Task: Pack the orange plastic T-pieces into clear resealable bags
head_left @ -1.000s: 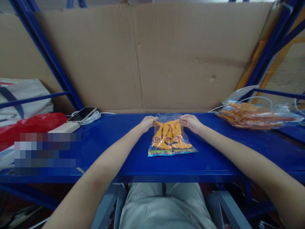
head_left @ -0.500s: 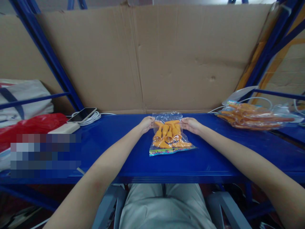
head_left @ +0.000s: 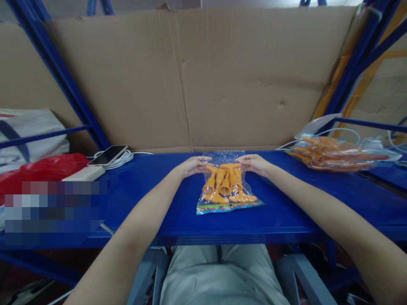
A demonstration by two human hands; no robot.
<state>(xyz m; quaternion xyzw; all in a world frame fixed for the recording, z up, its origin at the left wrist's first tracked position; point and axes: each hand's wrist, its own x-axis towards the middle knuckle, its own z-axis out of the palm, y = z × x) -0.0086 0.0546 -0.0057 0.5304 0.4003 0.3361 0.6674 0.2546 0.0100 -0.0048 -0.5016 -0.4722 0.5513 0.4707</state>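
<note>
A clear plastic bag [head_left: 224, 158] lies on the blue table in front of me, its colourful printed strip toward me. Inside are several orange plastic pieces [head_left: 224, 184], some flared like small horns with open round ends; their exact kind I cannot make out. At the bag's far left edge my left hand [head_left: 194, 165] has its fingers pinched on the plastic. My right hand [head_left: 255, 164] grips the opposite edge, thumb and fingers pressed on the film near the top orange piece.
More bagged orange pieces [head_left: 333, 152] lie at the right by a white cable. At the left are a phone [head_left: 108, 155] on a coiled white cable, a white block [head_left: 84, 173] and a red plastic bag [head_left: 47, 168]. Cardboard [head_left: 238, 76] stands behind the blue table [head_left: 152, 186].
The bag's printed edge has come slightly nearer to me. My left hand has shifted a little left and down, its fingers now straighter. My right hand stays on the bag.
</note>
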